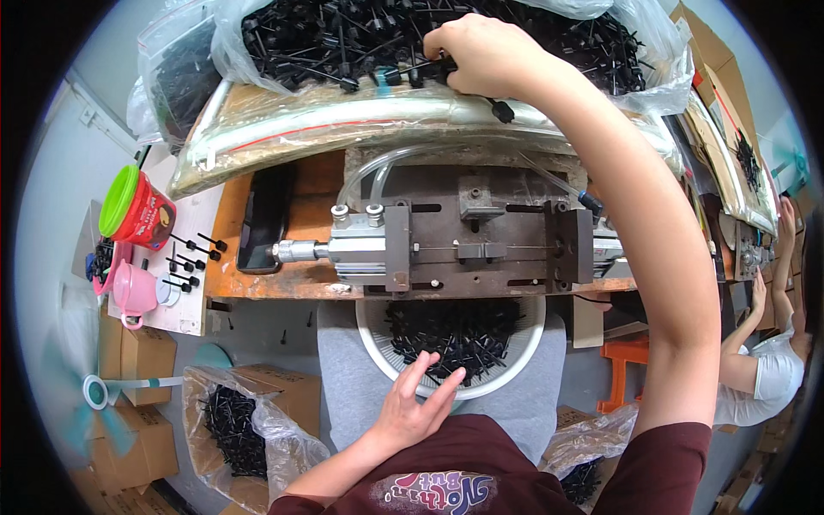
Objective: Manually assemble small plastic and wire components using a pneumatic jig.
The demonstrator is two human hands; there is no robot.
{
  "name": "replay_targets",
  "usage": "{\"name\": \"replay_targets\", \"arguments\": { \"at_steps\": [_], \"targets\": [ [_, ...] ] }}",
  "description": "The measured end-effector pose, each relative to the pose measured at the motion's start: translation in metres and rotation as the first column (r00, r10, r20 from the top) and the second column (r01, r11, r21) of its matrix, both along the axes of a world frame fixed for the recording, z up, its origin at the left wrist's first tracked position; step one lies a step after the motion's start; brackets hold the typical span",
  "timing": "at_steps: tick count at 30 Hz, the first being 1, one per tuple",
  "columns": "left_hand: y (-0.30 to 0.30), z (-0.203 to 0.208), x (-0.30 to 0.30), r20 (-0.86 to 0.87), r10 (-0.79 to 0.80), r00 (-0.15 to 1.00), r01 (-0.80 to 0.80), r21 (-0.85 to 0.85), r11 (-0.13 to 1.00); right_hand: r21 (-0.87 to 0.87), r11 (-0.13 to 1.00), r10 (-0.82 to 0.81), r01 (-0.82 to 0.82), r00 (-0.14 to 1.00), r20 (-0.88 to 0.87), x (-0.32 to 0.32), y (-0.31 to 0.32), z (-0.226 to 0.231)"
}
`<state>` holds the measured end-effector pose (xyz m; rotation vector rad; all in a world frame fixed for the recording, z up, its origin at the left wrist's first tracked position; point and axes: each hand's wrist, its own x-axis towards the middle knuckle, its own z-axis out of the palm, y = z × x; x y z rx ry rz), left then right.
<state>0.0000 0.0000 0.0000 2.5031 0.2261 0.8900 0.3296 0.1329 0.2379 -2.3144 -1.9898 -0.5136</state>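
The right hand (491,60) is at top centre of the frame, its fingers down among the black parts (330,43), small knobs on thin stems heaped in a large clear bag (230,51). Its grip is narrow, fingers curled; dark pieces show right at the fingertips, but I cannot tell whether one is firmly held. The left hand (410,419), at lower centre, has its fingers spread wide above the near rim of a white basket (367,350), and nothing shows in its grip.

The step in hand looks like picking from the heap. As I judge it, the next move calls for pinching a single piece and lifting it free, since the stems lie crossed and could snag.

The white basket, below the tabletop (311,281), holds a loose pile of similar parts. At lower left, a cardboard box (296,390) lined with clear plastic holds more, and another bagged lot shows at lower right. At left stand a red tub (154,219) with a green rim and a pink cup (135,287); the contents of both are hidden. A few loose pieces lie just beside them. Mid-frame, a metal clamping machine (395,245) sits on the tabletop.
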Motion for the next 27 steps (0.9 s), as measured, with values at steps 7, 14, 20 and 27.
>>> {"name": "replay_targets", "arguments": {
  "at_steps": [7, 14, 20, 27],
  "targets": [
    [-0.001, 0.025, 0.006, 0.108, -0.009, 0.994, 0.011, -0.015, 1.0, 0.115, 0.993, 0.041, -0.036, 0.998, -0.044, 0.007, -0.027, 0.023],
    [0.015, 0.074, 0.015, 0.206, 0.031, 0.978, -0.04, 0.039, 0.998, 0.408, 0.904, 0.201, -0.131, 0.971, -0.133, 0.025, -0.046, 0.034],
    [0.043, 0.122, 0.032, 0.25, -0.018, 0.968, 0.039, -0.078, 0.996, 0.54, 0.796, 0.278, 0.273, 0.628, -0.727, 0.024, -0.077, 0.053],
    [0.055, 0.156, 0.061, 0.403, 0.074, 0.912, 0.157, -0.51, 0.845, 0.616, 0.776, 0.59, 0.135, 0.189, -0.785, -0.024, -0.136, 0.017]
  ]
}}
